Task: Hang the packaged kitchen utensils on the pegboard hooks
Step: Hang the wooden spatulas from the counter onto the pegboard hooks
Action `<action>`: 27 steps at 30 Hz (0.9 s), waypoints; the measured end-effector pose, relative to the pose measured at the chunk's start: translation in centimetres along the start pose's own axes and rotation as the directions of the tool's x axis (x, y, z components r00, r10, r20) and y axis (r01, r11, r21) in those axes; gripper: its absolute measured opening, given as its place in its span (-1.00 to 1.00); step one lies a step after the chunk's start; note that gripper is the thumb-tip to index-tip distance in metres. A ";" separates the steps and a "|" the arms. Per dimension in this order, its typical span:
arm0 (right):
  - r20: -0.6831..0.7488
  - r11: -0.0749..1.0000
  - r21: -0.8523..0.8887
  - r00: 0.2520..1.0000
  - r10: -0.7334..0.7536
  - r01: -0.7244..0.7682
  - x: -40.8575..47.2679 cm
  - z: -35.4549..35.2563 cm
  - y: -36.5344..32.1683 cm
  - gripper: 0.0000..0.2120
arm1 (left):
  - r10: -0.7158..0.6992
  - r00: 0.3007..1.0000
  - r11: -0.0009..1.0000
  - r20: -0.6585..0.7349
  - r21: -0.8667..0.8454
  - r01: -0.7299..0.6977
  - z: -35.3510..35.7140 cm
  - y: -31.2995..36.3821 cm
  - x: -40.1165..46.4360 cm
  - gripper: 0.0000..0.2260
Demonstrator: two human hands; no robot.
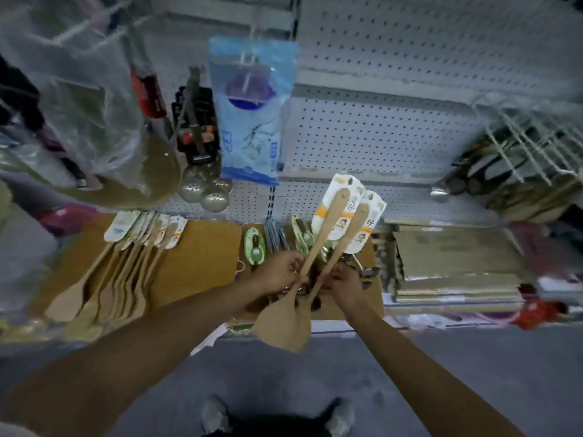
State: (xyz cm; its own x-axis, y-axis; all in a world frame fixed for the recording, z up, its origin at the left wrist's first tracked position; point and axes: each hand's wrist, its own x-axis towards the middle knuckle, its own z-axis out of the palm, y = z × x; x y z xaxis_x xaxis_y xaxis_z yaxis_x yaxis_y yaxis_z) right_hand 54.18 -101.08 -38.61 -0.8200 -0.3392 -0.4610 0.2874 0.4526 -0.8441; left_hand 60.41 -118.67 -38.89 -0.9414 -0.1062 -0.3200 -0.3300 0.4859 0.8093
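Note:
Two wooden spatulas point(318, 247) with white and orange card labels point(344, 187) are held up in front of the pegboard point(378, 134), their blades point(284, 323) pointing down at me. My left hand point(280, 272) grips the handle of the left one. My right hand point(344, 285) grips the handle of the other, and the two handles cross between my hands. A row of several more packaged wooden spatulas point(126, 263) lies on the shelf to the left.
A wooden board point(202, 257) lies on the shelf point(347, 329). A blue packaged item point(252, 121), metal skimmers point(205, 187) and plastic-wrapped goods point(88, 121) hang at left. White wire hooks point(523, 134) jut out at right above stacked flat boards point(454, 266). Green peelers point(254, 247) lie behind my hands.

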 end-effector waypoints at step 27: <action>-0.329 0.935 -0.040 0.879 -0.345 0.352 -4.1 -46.3 4.4 -0.93 | 0.408 0.910 0.913 -0.072 0.012 -0.408 25.8 34.2 11.8 -0.81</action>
State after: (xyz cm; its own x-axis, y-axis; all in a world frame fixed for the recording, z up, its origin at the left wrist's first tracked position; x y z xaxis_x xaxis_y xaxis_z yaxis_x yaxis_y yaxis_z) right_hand 35.84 -59.50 -27.76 -0.9828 -0.1833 -0.0241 -0.0398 0.3367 -0.9408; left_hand 39.80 -80.94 -27.74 -0.9965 0.0390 0.0740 0.0836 0.4973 0.8635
